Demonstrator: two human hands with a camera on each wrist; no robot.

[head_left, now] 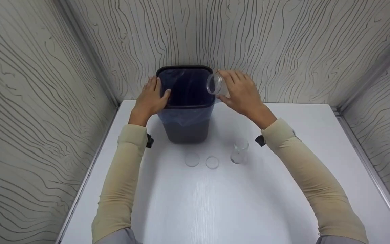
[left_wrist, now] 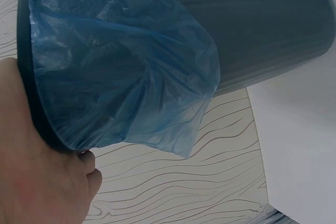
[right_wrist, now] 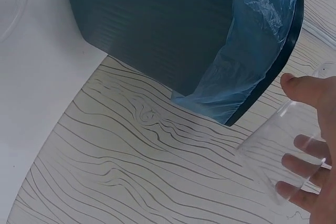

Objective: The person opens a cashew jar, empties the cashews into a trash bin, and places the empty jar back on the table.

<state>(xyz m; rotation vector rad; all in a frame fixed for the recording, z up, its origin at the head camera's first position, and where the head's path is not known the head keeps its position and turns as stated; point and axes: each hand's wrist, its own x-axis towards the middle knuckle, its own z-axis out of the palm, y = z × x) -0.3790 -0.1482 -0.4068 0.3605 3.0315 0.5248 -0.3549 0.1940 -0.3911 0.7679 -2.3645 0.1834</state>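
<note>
A dark waste bin (head_left: pixel 186 130) stands at the back of the white table, lined with a blue plastic bag (left_wrist: pixel 131 77) folded over its rim. My left hand (head_left: pixel 149 98) grips the bin's left rim, the thumb over the inside edge. In my right hand (head_left: pixel 240 89) is a clear cylindrical cup (right_wrist: pixel 281 150), held between thumb and fingers. It lies tilted on its side at the bin's right rim, its round mouth facing the bin opening. No contents show in the cup.
A second clear vessel (head_left: pixel 239 151) stands on the table right of the bin's front. Left of it lie a small clear disc (head_left: pixel 212 162) and a larger clear disc (head_left: pixel 192 159). Wood-grain patterned walls (head_left: pixel 283 51) enclose the table (head_left: pixel 215 210) at the back and sides.
</note>
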